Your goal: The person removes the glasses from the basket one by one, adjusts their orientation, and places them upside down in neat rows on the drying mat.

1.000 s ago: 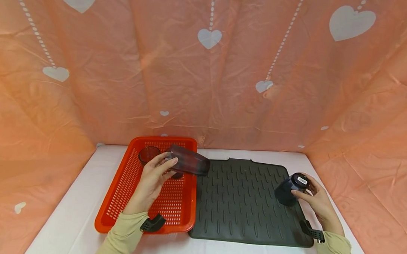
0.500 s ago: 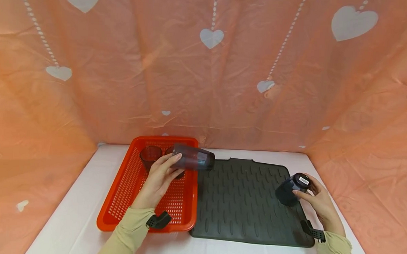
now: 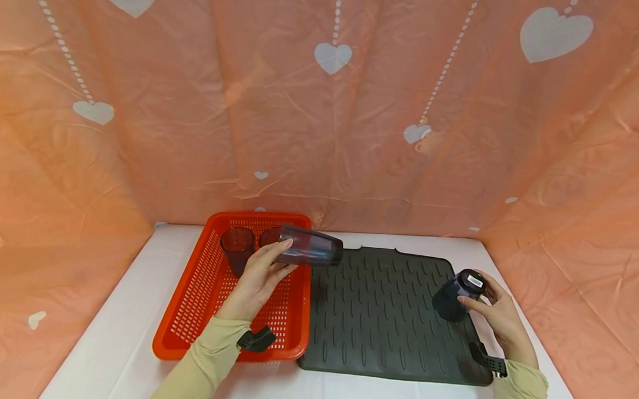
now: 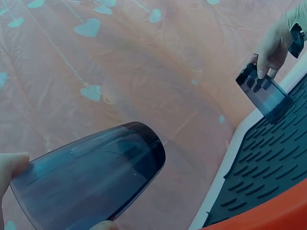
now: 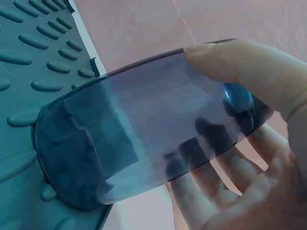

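Note:
In the head view my left hand (image 3: 260, 285) grips a dark translucent tumbler (image 3: 312, 248) near its rim, between thumb and fingers. The tumbler lies nearly level in the air, base pointing right, over the right side of the red-orange basket (image 3: 303, 316). My right hand (image 3: 497, 314) holds a second dark tumbler (image 5: 158, 124) near its base, which carries a white label. This one tilts mouth-down at the right edge of the black ridged mat (image 3: 379, 319); whether its rim touches the mat I cannot tell.
Two more tumblers stand in the basket, one at the left (image 3: 237, 252) and another tumbler (image 3: 269, 237) partly hidden behind the held one. Basket and mat sit side by side on a white table (image 3: 112, 309). An orange curtain with hearts (image 3: 353, 153) encloses the back and sides.
My left hand has moved right with its tumbler, which now shows more over the mat's far left corner. The right hand and its tumbler have stayed almost still.

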Tool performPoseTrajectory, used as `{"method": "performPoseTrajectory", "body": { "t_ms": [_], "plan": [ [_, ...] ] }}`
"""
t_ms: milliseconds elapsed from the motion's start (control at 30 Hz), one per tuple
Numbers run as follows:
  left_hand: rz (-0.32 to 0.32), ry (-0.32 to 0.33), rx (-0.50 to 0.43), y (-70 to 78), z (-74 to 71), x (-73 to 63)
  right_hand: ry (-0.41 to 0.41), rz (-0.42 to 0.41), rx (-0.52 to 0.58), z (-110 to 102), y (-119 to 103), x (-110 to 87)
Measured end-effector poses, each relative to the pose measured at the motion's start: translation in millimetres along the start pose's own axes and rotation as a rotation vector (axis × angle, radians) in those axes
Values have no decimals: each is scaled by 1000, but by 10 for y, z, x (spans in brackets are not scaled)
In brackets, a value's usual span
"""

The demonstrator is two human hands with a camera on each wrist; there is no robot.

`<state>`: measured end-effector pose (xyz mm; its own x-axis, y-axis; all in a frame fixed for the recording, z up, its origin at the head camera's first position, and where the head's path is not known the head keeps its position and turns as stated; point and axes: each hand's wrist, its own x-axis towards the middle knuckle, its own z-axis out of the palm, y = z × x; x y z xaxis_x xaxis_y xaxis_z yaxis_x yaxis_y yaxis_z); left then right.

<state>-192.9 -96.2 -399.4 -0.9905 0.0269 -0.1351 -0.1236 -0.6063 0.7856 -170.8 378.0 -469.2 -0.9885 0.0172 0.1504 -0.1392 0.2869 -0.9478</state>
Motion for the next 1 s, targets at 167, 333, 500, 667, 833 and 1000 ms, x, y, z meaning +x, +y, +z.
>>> {"method": "performPoseTrajectory", "body": {
  "t_ms": [167,333,500,667,833,1000],
  "plan": [
    [-13,-4,-23,-6,10,-9,-11,-18,16,-6,-2,6],
    [-7,-19,-18,11,31,-18,-25,-40,-23,7,-15,13],
    [-9,-39,-13,18,64,-11,-19,-46,-92,26,-36,18],
    [-19,-72,-2,-5,113,-13,-24,-45,-130,29,-51,3],
    [-28,-65,-1,-42,183,-16,-31,-42,-134,22,-67,-3],
    [-38,-61,13,-81,249,-34,-33,-40,-136,13,-79,0]
  ]
}}
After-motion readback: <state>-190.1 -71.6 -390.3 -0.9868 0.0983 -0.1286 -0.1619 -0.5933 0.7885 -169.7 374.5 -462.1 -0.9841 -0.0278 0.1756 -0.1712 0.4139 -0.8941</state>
